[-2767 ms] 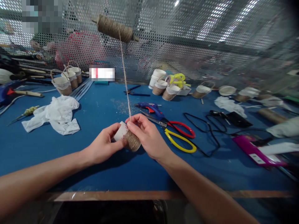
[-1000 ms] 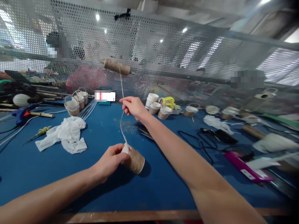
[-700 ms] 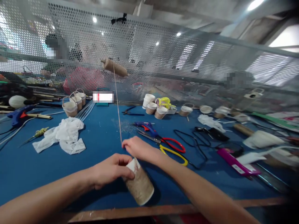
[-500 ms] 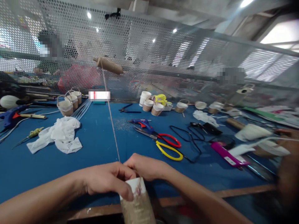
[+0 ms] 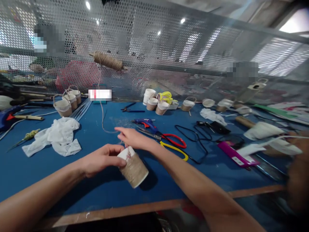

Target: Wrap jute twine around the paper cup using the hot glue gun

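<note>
A paper cup wrapped in brown twine, with a white band near one end, lies tilted in my left hand. My left thumb presses on the white band, and the fingers go behind it, partly hidden. Just beyond the cup, my right hand is closed on a strand of twine. This strand hangs slack from a twine spool at the mesh screen and curves over the table to my right fingers.
Scissors with red and yellow handles and a blue glue gun lie beyond my right forearm. White cloth is on the left. Small twine-wrapped buckets stand at the back. A purple tool and another person's arm are right.
Both hands and the cup have moved up and forward, away from the table edge. The twine, taut before, now hangs slack. More of the cup shows.
</note>
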{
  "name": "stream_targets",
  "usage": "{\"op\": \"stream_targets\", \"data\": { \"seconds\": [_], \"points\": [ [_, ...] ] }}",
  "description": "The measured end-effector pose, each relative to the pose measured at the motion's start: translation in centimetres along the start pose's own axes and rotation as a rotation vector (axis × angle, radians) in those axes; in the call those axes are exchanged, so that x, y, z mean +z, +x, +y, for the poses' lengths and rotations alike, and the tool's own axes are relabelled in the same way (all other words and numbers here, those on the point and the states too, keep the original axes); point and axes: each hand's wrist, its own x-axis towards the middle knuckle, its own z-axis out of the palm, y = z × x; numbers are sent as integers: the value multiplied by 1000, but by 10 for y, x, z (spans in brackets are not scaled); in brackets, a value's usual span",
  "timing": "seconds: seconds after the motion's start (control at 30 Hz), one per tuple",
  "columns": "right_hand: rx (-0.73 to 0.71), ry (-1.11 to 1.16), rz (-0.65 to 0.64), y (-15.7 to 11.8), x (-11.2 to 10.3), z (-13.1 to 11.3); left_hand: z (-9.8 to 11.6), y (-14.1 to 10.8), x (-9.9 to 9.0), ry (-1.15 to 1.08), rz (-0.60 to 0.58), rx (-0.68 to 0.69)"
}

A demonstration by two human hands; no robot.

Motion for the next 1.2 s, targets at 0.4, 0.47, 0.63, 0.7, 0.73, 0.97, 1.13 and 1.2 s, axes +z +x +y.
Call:
{"op": "stream_targets", "data": {
  "seconds": [0.4,0.47,0.63,0.7,0.73,0.97,1.13,1.2],
  "points": [
    [523,-320,234,-4,-55,82,-11,9,-7,143,175,113],
    [565,-320,161,-1,-52,94,-11,9,-7,219,171,135],
    [596,-238,154,7,-49,104,-12,10,-8,309,168,135],
    [584,-164,197,6,-50,101,-12,10,-9,302,171,121],
    [571,-116,224,3,-51,97,-12,10,-9,292,171,113],
    [339,321,279,-45,-59,55,-12,11,-9,207,181,73],
    [145,522,188,-80,-54,37,-11,11,-7,169,223,52],
    [102,517,198,-87,-50,33,-12,12,-7,147,250,52]
  ]
}}
